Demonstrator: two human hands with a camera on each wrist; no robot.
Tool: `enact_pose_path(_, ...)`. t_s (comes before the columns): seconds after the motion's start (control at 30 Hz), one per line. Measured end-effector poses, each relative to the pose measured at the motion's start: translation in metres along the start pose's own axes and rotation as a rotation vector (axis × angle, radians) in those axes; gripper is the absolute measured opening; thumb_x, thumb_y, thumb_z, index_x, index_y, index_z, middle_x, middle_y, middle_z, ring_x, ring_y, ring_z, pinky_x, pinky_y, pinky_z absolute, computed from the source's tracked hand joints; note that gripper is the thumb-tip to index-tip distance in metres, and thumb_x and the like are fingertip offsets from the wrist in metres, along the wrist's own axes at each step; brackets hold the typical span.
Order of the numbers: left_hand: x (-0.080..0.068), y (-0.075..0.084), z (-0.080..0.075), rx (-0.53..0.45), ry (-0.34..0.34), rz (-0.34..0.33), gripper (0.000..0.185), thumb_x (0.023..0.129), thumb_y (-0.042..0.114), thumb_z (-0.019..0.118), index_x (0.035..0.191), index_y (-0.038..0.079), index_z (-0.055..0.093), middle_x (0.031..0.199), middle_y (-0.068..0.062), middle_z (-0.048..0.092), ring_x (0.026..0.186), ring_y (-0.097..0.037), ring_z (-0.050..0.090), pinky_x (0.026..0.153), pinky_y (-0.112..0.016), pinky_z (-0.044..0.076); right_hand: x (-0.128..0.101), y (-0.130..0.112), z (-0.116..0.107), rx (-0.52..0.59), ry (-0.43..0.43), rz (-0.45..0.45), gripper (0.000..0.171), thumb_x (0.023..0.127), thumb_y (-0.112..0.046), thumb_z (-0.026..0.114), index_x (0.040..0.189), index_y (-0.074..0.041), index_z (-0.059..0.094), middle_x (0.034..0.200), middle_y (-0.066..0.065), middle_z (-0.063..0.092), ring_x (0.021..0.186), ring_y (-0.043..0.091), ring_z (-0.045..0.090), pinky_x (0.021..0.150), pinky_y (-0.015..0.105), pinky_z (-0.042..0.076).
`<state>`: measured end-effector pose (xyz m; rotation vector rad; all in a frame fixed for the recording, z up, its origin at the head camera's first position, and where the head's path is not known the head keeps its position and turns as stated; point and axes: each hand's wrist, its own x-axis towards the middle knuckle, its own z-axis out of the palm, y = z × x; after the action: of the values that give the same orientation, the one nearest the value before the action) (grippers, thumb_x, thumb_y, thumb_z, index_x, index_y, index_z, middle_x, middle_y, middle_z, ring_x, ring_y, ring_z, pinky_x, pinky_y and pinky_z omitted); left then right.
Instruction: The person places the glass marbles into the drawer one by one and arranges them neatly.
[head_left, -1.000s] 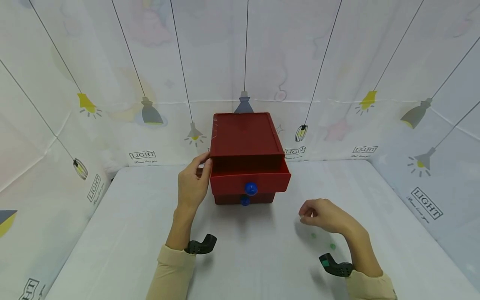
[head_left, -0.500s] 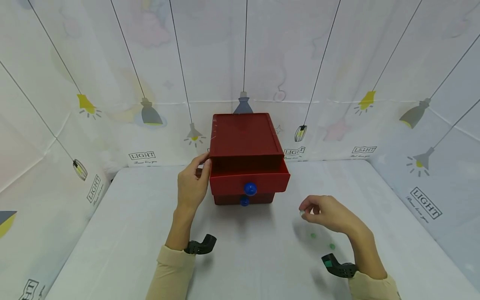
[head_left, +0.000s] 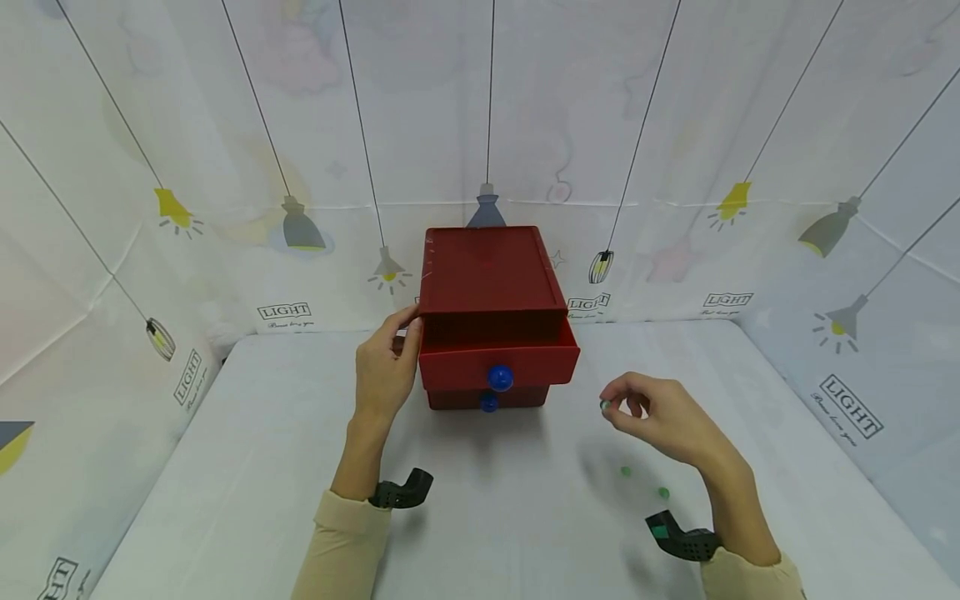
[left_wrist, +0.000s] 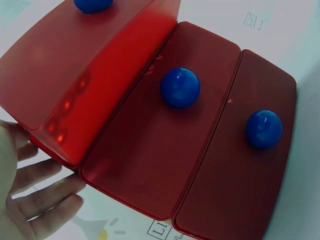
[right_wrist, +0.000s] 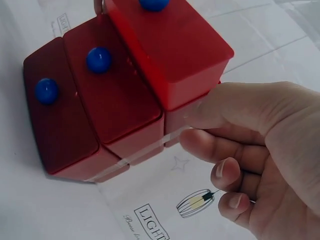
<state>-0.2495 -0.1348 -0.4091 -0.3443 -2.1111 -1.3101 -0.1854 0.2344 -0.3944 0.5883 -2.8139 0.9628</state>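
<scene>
A dark red cabinet [head_left: 491, 271] with three drawers stands at the middle of the table. Its top drawer [head_left: 457, 368] is pulled out and bears a blue knob [head_left: 500, 378]. Against the cabinet's left side rests my left hand [head_left: 385, 367], its fingers [left_wrist: 47, 195] fairly straight beside the pulled-out drawer. My right hand [head_left: 660, 417], raised right of the cabinet, pinches a small round marble-like piece [head_left: 604, 404] between thumb and forefinger. It looks greenish and pale in the head view; in the right wrist view the fingertips hide it. Round spots [left_wrist: 67, 105] glint on the drawer's side.
Two small green round pieces lie on the white table below the right hand: one green piece [head_left: 626, 472] farther left, another green piece [head_left: 663, 492] nearer. A lamp-patterned white sheet [head_left: 300, 125] hangs behind and on both sides. Lower drawers have blue knobs [left_wrist: 180, 88] too.
My right hand has lifted up and away from the table with the small round piece pinched in it. The left hand and the drawer have stayed put.
</scene>
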Motion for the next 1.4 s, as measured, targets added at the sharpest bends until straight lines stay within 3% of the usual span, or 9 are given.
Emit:
enact_pose_path(0.37, 0.0, -0.002, 0.001, 0.023, 0.003, 0.013, 0.036, 0.105, 0.03, 0.052, 0.133, 0.01, 0.064, 0.124, -0.008, 0.072, 0.083, -0.024, 0.076, 0.076, -0.036, 0.064, -0.001, -0.015, 0.0, 0.033, 0.196, -0.104, 0.017, 0.088, -0.009, 0.075, 0.099, -0.021, 0.07, 0.086, -0.01, 0.069, 0.073, 0.005, 0.05, 0.062, 0.021, 0.041)
enact_pose_path(0.67, 0.001, 0.0, 0.004, 0.01, 0.005, 0.038, 0.036, 0.104, 0.03, 0.054, 0.132, 0.009, 0.065, 0.123, -0.008, 0.072, 0.081, -0.023, 0.076, 0.075, -0.035, 0.064, 0.003, -0.028, 0.005, 0.071, 0.419, -0.153, 0.02, 0.085, -0.005, 0.077, 0.101, -0.016, 0.073, 0.075, -0.007, 0.058, 0.073, 0.006, 0.047, 0.058, 0.019, 0.038)
enact_pose_path(0.9, 0.0, -0.002, 0.002, 0.03, 0.006, 0.024, 0.036, 0.105, 0.029, 0.053, 0.132, 0.009, 0.064, 0.124, -0.008, 0.072, 0.083, -0.023, 0.076, 0.077, -0.034, 0.064, 0.013, -0.037, 0.009, 0.093, 0.481, -0.17, 0.022, 0.086, -0.003, 0.076, 0.105, -0.012, 0.073, 0.083, -0.004, 0.066, 0.073, 0.004, 0.049, 0.062, 0.014, 0.041)
enact_pose_path(1.13, -0.001, -0.002, 0.001, 0.017, 0.001, 0.015, 0.036, 0.104, 0.028, 0.053, 0.133, 0.009, 0.064, 0.125, -0.008, 0.071, 0.084, -0.023, 0.076, 0.077, -0.036, 0.064, 0.026, -0.045, 0.011, 0.109, 0.531, -0.19, 0.022, 0.087, -0.003, 0.075, 0.108, -0.008, 0.072, 0.081, -0.002, 0.064, 0.071, 0.004, 0.049, 0.063, 0.012, 0.041)
enact_pose_path(1.4, -0.001, -0.001, 0.001, 0.012, 0.004, 0.015, 0.036, 0.104, 0.029, 0.053, 0.132, 0.009, 0.064, 0.124, -0.008, 0.072, 0.083, -0.023, 0.076, 0.076, -0.036, 0.064, 0.043, -0.055, 0.011, 0.12, 0.485, -0.159, 0.022, 0.09, -0.011, 0.074, 0.112, -0.008, 0.073, 0.079, 0.0, 0.063, 0.069, 0.007, 0.051, 0.059, 0.014, 0.044)
